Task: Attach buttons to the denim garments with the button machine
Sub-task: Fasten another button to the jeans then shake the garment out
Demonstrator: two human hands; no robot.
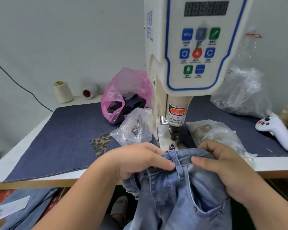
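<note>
Two thread cones (pixel 63 91) are standing at the far left of the table (pixel 15 156), a pink bag (pixel 123 95) lying beside them; your left hand (pixel 136 161) is pinching the waistband of the jeans (pixel 181 188), thumb on top, fingers curled under; the waistband is lying just before the button machine (pixel 189 55); your right hand (pixel 223 168) is clamping its other side; a white controller (pixel 278 130) is resting far right.

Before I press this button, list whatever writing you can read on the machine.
Warning sticker on the button machine: "WARNING", "TAKE CARE OF YOUR FINGER", partly cut off.
Menu key: "MENU", blurred.
Display: unlit, no number.
Side lettering and key captions: too blurred to read.
</note>
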